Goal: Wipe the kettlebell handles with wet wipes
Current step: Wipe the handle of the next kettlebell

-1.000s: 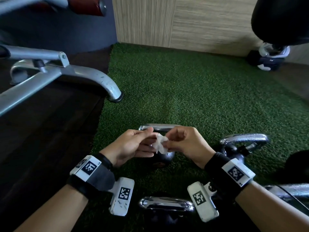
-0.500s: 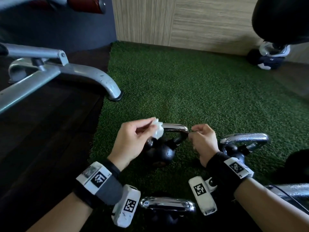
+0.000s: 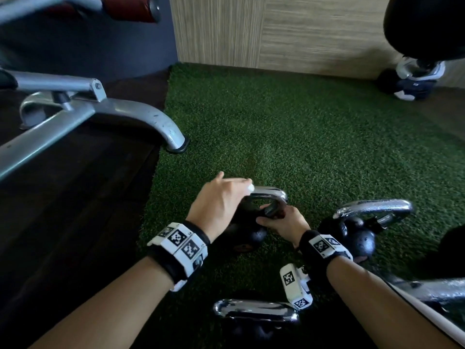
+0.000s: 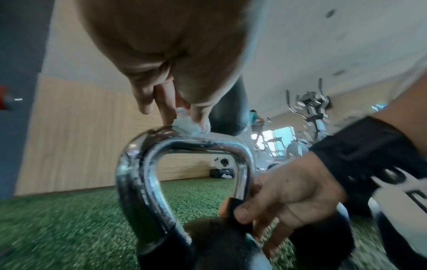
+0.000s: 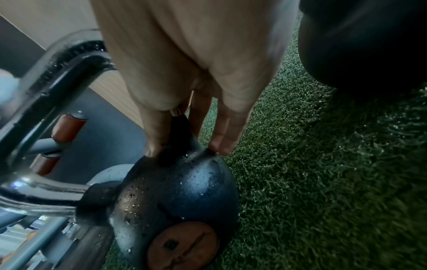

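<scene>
Left hand (image 3: 219, 200) fingertips pinched together, palm down; right hand (image 3: 284, 222) in a curled grip.

Right hand gripping the base of a kettlebell handle

The right hand (image 5: 184, 76) is reaching down, its thumb and fingers (image 5: 225, 135) closing around the dark lower end of the chrome handle (image 5: 46, 76) where it is joining the black kettlebell (image 5: 182, 190). The kettlebell is lying tilted on the green turf (image 5: 312, 182), showing a round orange label (image 5: 182, 246) and wet specks. A blurred pale shape is sitting at the left edge.
</scene>
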